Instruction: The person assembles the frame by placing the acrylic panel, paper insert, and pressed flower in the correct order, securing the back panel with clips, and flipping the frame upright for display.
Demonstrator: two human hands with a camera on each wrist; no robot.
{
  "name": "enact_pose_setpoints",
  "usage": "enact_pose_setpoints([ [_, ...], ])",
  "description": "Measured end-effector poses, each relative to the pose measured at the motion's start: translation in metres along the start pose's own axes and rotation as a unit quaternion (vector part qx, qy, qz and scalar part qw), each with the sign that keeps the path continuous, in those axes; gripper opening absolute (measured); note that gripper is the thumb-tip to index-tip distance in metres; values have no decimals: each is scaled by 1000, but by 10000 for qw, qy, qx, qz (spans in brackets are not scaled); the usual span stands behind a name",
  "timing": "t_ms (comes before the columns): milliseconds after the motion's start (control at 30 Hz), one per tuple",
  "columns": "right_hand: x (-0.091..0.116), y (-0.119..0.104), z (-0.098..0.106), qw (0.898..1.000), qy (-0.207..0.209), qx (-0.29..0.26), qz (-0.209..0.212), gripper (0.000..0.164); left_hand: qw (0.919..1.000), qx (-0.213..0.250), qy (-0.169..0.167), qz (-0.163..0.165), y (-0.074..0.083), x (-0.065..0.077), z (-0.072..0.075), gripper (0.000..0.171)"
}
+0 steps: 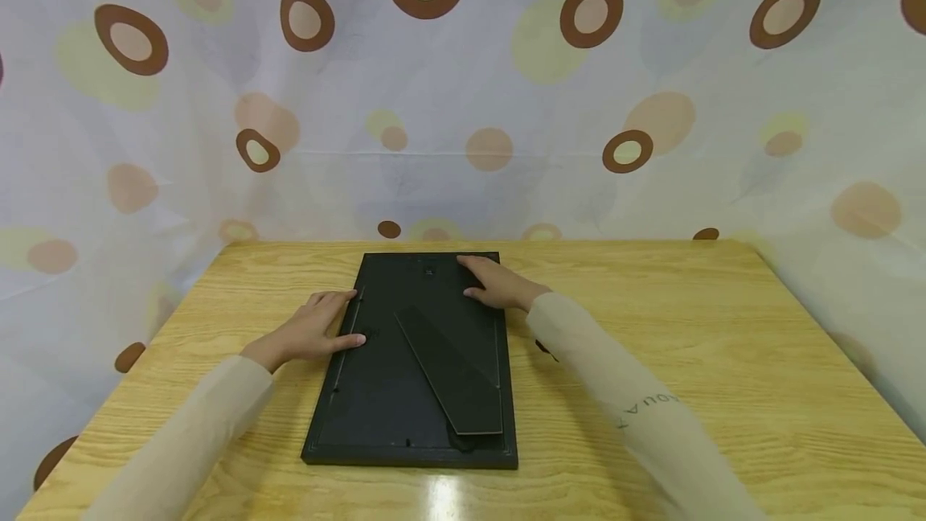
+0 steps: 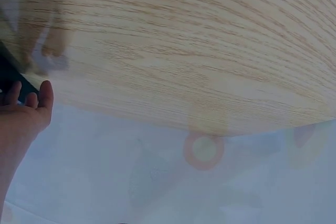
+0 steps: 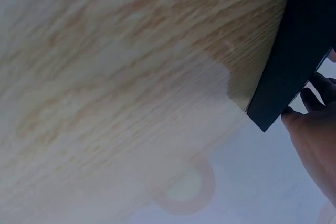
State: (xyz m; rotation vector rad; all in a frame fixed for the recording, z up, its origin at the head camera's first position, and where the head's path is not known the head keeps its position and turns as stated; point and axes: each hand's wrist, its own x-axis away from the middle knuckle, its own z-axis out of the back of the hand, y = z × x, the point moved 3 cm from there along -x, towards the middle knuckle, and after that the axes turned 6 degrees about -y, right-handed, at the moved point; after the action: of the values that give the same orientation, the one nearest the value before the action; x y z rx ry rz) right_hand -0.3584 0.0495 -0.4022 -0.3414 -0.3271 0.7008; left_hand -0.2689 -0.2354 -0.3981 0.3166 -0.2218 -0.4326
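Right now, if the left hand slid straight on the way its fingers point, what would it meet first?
The left hand already rests on the black frame's left edge, fingers pointing right. Sliding on, it would probably meet the raised stand flap first, though heights are hard to judge.

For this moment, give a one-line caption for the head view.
Both hands, left and right, rest on a face-down black picture frame on a wooden table.

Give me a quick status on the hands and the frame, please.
Left hand flat on frame's left edge. Right hand flat near top. Black frame face-down on table. Nothing obstructing.
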Motion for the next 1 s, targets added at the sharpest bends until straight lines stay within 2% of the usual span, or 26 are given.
enact_pose_setpoints([
  [233, 15, -13, 1, 9988, -253, -422, 26, 68, 9999, -56, 92, 8, 1, 0, -1, 80],
  [367, 28, -19, 0, 9991, -154, -375, 145, 69, 9999, -77, 120, 51, 2, 2, -2, 80],
  [467, 40, -20, -1, 9991, -38, -424, 74, 69, 9997, -78, 173, 134, 4, 5, -2, 80],
  [567, 51, -20, -5, 9982, 4, -589, -91, 70, 9987, -292, 343, 253, 7, 7, -2, 78],
  [667, 59, -21, -10, 9963, 9, -818, -247, 73, 9944, -769, 645, 322, 13, 10, -2, 74],
  [767, 63, -22, -16, 9952, 59, -929, -305, 74, 9888, -1147, 931, 208, 23, 13, -3, 69],
  [833, 65, -22, -19, 9948, 82, -955, -347, 76, 9869, -1233, 1035, 45, 31, 15, -4, 67],
  [933, 67, -22, -24, 9934, 110, -1065, -412, 78, 9880, -1164, 981, -245, 41, 18, -8, 66],
  [1000, 68, -23, -26, 9921, 138, -1169, -438, 79, 9898, -1084, 822, -423, 47, 19, -10, 69],
])
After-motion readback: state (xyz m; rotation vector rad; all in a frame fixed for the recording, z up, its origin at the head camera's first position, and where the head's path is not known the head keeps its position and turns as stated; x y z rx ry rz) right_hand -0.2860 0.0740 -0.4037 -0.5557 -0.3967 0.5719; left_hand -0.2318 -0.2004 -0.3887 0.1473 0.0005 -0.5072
